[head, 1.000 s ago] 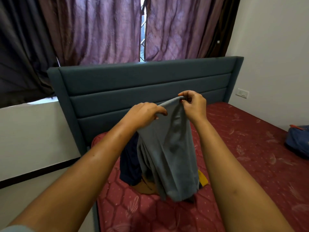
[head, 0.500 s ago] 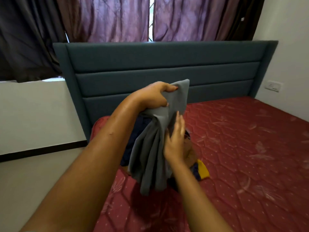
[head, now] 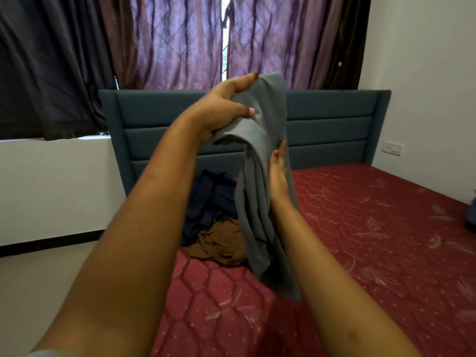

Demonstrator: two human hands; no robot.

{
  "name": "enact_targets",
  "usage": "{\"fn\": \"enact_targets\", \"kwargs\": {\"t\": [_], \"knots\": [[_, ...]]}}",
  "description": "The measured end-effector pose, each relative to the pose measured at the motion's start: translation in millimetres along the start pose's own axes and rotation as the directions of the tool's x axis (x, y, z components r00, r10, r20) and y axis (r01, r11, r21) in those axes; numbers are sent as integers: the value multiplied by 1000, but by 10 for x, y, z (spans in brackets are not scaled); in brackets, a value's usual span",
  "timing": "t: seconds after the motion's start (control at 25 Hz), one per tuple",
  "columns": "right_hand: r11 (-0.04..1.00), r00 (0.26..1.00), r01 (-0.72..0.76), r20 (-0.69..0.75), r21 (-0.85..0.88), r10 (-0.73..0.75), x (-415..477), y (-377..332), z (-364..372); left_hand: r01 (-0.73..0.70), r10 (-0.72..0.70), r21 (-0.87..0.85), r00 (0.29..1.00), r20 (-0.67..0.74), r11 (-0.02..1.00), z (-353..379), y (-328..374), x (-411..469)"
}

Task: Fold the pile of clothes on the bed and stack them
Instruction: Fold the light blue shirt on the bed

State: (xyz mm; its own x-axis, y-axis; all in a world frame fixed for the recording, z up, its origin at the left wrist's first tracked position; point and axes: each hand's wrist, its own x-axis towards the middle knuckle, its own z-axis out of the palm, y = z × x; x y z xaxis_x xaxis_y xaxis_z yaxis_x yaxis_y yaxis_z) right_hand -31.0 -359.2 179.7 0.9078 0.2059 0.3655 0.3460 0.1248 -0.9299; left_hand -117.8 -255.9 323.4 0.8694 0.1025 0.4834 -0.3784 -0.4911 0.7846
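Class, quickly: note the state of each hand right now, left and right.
Left hand: closed, gripping the top of the grey garment.
Right hand: open, laid flat against that garment.

Right hand [head: 277, 177] fingers mostly behind grey garment [head: 257, 215]; clothes pile [head: 216, 228] partly hidden; blue object [head: 473, 215] cut off at right edge.

The person is wearing a pale greyish sleeve [head: 43, 353], just peeking in at the left arm; both forearms are going bare, and the right fingers [head: 278, 161] are showing reddish nails.
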Motion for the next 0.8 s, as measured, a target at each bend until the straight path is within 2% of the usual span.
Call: {"fn": "enact_targets", "kwargs": {"t": [0.08,0.2,0.28,0.36,0.44,0.48,0.52,0.6,0.72,0.8], "knots": [[973,995,26,95,-229,-4,-130,-2,158,38,-35,31,993,-109,999,-315,-214,-397],[811,922,71,349,-580,168,-619,626,507,292,-272,108,948,-166,950,-609,-934,-1263],[713,798,74,470,-697,376,-1138,1206,752,495,-464,142,862,-205,857,-613,-1616,-1917],[637,647,107,540,-764,539,-1636,1640,902,679,-648,238,734,-204,694,-544,-2293,-2536],[542,503,196,558,-817,659,-2035,1967,874,758,-760,367,626,-174,540,-488,-2817,-3050],[483,471,251,541,-839,697,-2152,2079,797,764,-783,433,594,-183,479,-516,-3008,-3234],[420,467,285,507,-862,724,-2200,2175,687,758,-794,491,576,-193,430,-548,-3141,-3376],[318,519,250,404,-915,753,-2154,2293,412,750,-806,557,548,-223,356,-680,-3385,-3551],[232,648,38,201,-972,735,-2013,2424,-19,775,-818,576,493,-296,259,-772,-3737,-3708],[244,728,-171,44,-955,684,-1991,2523,-197,810,-838,577,386,-385,108,-603,-3859,-3733]]}}
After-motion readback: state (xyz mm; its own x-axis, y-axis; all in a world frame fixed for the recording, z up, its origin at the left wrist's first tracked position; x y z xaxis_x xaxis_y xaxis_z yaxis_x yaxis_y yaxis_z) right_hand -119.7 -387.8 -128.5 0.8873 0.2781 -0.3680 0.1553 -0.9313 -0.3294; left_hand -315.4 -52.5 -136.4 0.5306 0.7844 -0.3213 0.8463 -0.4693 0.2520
